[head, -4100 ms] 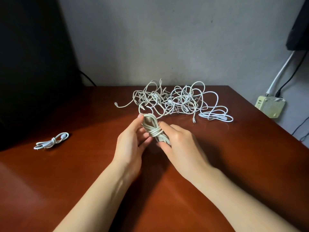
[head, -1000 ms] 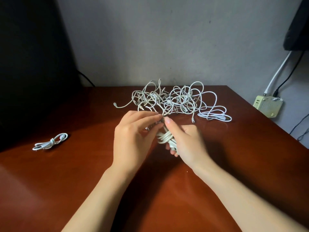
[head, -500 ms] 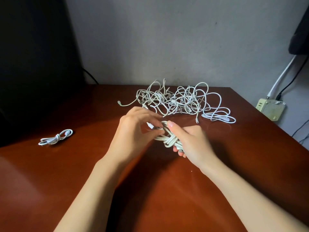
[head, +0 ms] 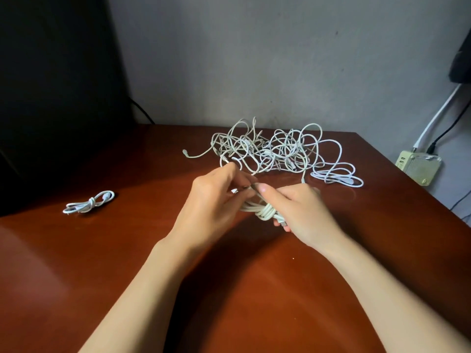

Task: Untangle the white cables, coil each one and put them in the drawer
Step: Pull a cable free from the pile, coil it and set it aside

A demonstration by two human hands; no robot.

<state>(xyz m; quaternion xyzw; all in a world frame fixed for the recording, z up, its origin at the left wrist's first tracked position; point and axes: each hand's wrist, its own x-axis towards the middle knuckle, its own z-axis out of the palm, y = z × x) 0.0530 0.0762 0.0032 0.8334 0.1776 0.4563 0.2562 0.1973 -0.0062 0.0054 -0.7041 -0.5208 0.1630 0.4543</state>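
A coiled white cable bundle (head: 263, 211) hangs just above the brown table (head: 229, 289), between both hands. My right hand (head: 303, 212) grips the bundle from the right, thumb on top. My left hand (head: 216, 200) pinches the cable's loose end at the bundle's top. Behind them a tangle of white cables (head: 275, 151) lies near the wall. A small tied white cable (head: 88, 202) rests at the table's left. No drawer is in view.
A dark panel (head: 58, 98) stands at the back left. Off the table's right edge, a cream power adapter (head: 418, 166) with white and black leads sits by the grey wall (head: 254, 59).
Over the last seconds my left hand moved from beside the bundle to its top and took the loose end. The bundle tilted flatter in my right hand. The view shifted slightly left.
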